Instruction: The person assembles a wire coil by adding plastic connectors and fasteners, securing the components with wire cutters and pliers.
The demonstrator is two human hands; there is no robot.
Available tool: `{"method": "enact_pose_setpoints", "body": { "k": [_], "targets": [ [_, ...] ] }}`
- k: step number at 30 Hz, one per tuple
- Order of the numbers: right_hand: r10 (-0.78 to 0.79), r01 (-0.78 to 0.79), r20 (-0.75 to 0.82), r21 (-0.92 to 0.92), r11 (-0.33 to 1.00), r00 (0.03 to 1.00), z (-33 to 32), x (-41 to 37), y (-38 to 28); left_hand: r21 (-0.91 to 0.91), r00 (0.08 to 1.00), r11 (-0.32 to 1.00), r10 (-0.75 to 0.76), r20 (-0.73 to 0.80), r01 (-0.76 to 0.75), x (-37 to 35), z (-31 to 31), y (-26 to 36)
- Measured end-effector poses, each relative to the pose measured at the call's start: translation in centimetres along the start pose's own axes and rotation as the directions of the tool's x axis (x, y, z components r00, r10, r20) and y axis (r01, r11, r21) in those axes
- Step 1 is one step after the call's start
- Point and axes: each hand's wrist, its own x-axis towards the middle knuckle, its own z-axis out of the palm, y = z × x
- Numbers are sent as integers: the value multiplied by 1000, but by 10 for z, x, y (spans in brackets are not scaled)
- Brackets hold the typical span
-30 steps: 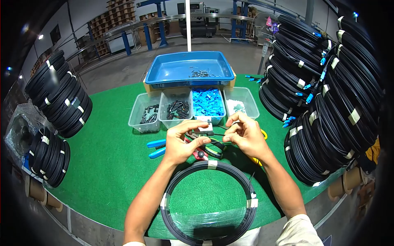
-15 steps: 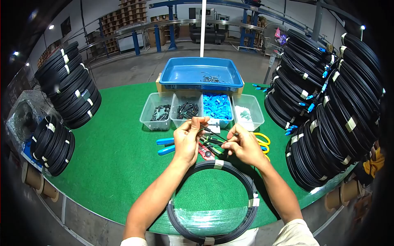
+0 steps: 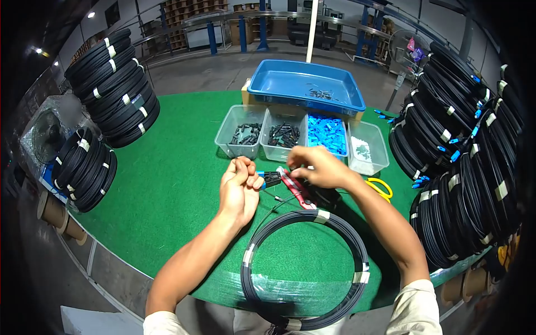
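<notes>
Head cam: left hand (image 3: 240,190) is sitting curled closed; right hand (image 3: 315,167) is hovering by the red tool (image 3: 297,190), grip hiding from me. Tool's lying off the coil (image 3: 298,216) at 12, long axis running 11-to-5 o'clock.

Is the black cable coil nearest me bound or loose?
Bound: the cable coil lies in a ring, with pale tape bands around it.

There are two hands (image 3: 237,192), four bins (image 3: 237,151), one tray (image 3: 287,82)
</notes>
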Motion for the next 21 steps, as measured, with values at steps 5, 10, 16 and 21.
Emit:
{"method": "enact_pose_setpoints", "body": {
  "k": [5, 10, 16, 21],
  "targets": [
    [-206, 243, 175, -223, 944, 963, 49, 48, -7, 15, 998, 999, -34, 54, 34, -20, -22, 1],
    [-283, 372, 337, -237, 897, 898, 68, 80, 9, 102, 998, 994, -41, 51, 36, -29, -21, 12],
    [-119, 118, 69, 22, 993, 990, 30, 60, -2, 323, 1000, 947, 8, 4, -8, -29, -10, 14],
    [229, -82, -56, 829, 554, 972, -6, 10, 5, 312, 1000, 950, 13, 25, -20, -23, 8, 2]
  ]
}}
